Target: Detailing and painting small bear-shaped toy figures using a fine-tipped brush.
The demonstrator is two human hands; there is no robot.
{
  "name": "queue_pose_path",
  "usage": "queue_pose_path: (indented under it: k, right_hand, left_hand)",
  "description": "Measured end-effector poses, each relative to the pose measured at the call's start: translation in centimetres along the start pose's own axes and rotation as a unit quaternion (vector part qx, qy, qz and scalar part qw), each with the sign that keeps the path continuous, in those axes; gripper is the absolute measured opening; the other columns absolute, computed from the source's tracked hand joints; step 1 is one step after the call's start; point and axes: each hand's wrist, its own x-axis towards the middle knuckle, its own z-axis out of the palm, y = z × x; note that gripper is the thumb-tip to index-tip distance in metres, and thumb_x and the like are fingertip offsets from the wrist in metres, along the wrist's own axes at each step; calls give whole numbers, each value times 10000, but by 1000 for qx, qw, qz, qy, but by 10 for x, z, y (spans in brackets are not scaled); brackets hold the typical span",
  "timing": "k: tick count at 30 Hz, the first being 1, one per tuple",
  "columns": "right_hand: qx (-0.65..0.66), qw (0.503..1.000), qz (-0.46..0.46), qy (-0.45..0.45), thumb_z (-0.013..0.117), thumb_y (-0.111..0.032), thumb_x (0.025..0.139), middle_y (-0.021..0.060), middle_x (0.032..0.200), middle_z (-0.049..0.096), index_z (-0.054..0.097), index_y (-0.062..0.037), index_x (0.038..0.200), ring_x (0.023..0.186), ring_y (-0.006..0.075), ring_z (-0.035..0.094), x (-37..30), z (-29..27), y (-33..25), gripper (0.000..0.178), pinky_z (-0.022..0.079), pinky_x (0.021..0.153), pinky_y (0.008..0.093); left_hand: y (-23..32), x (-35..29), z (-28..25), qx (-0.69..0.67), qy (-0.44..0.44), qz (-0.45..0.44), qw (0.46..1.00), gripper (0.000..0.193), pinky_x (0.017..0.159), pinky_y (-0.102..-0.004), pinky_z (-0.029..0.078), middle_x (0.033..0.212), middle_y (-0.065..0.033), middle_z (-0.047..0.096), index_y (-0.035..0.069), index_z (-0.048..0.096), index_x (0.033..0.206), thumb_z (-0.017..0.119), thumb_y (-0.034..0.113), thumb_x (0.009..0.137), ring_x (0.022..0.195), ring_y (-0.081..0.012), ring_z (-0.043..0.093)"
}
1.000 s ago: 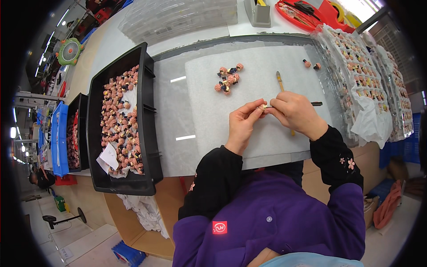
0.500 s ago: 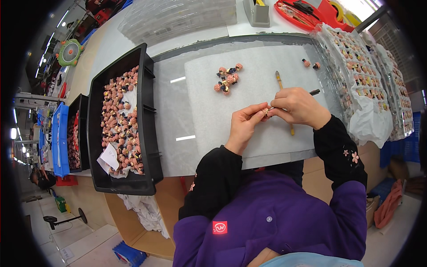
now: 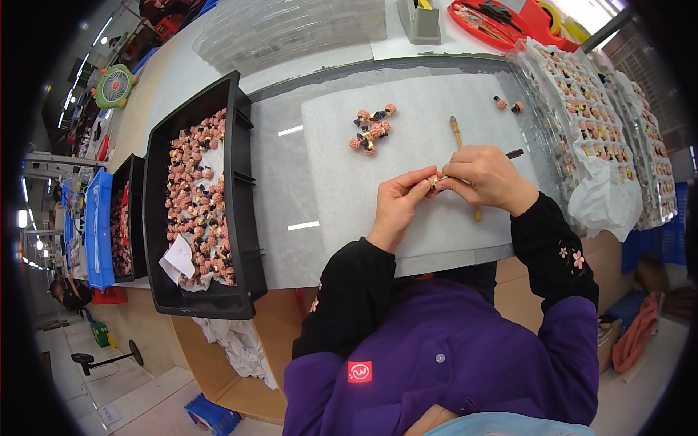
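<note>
Between the thumb and fingers of my left hand (image 3: 398, 205) is a small pink, bead-textured figurine (image 3: 434, 183). My right hand (image 3: 488, 176) is closed around a thin pen-like tool whose dark end (image 3: 515, 154) sticks out past the knuckles; its tip meets the figurine, though the fingers mostly hide it. Beneath the right hand lies a slim yellow-brown brush (image 3: 456, 131) on a white sheet (image 3: 342, 196). A loose cluster of similar pink and dark figurines (image 3: 372, 131) rests further up the sheet, and two more figurines (image 3: 502, 103) sit near its far right corner.
At left stands a deep black bin (image 3: 247, 218) of many figurines and a paper slip (image 3: 179, 256). Plastic-wrapped trays of figurines (image 3: 592, 123) line the right side. Behind are clear plastic boxes (image 3: 291, 33), a grey tape dispenser (image 3: 420, 23) and a red tool tray (image 3: 502, 25).
My right hand has shifted very slightly, and the tool's dark end has dipped a little. The left hand keeps the figurine in nearly the same place.
</note>
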Motion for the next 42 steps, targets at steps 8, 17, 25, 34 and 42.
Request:
queue_pose_path:
  k: [8, 17, 25, 34, 42]
  right_hand:
    - [-42, 998, 11, 43, 673, -198, 740, 38, 662, 542, 608, -72, 738, 609, 217, 553, -4, 5, -7, 142, 440, 515, 331]
    - [-37, 998, 16, 45, 680, -189, 740, 47, 679, 549, 604, -64, 745, 606, 223, 551, -5, 6, -8, 146, 436, 514, 330]
    - [-35, 999, 17, 32, 665, -213, 752, 34, 650, 542, 623, -70, 742, 618, 217, 562, -5, 5, -8, 149, 452, 523, 331]
    - [-27, 998, 31, 44, 667, -219, 753, 31, 647, 536, 615, -73, 735, 614, 216, 557, -7, 7, -10, 156, 451, 527, 330]
    - [-39, 998, 36, 40, 665, -222, 753, 29, 653, 535, 610, -79, 739, 613, 215, 556, -7, 8, -9, 154, 450, 526, 329]
  left_hand:
    - [-2, 1, -1, -19, 10, 8, 1000, 261, 768, -249, 489, 1014, -122, 648, -43, 578, 1133, 511, 11, 887, 840, -130, 603]
    - [-3, 1, -1, -20, 9, 9, 1000, 260, 770, -251, 490, 1006, -122, 649, -46, 579, 1129, 520, 12, 883, 845, -132, 604]
    - [-3, 0, -2, -7, 1, 8, 1000, 264, 794, -272, 483, 1036, -136, 632, -53, 568, 1139, 514, 15, 890, 882, -161, 604]
    - [-2, 0, 0, -16, 9, 15, 1000, 254, 770, -250, 489, 1015, -121, 648, -45, 583, 1123, 523, 21, 885, 848, -131, 605]
    - [-1, 0, 0, -9, 11, 12, 1000, 255, 775, -250, 489, 1005, -119, 651, -48, 582, 1123, 525, 23, 884, 841, -131, 605]
